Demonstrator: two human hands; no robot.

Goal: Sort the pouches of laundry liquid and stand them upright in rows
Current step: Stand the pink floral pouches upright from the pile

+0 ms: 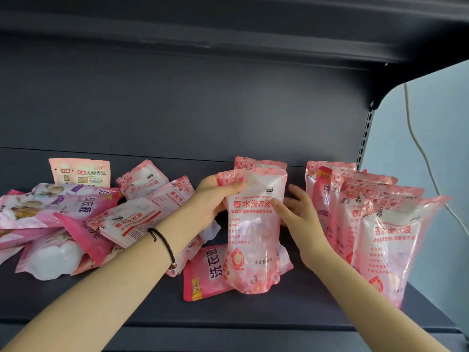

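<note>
My left hand (215, 199) grips the top of the held pouch (256, 232), upright on the shelf (304, 316); my right hand (297, 214) is spread open, thumb on its side. Its base seems to overlap a flat pouch (203, 273) at its left, so I judge it may slump into the upright row (368, 224) on its right

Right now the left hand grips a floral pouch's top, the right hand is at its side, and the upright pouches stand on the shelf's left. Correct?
No. The head view shows the upright pouches on the right of the shelf; the left holds a flat-lying heap. The left hand gripping the floral pouch and the right hand at its side are as stated.
</note>
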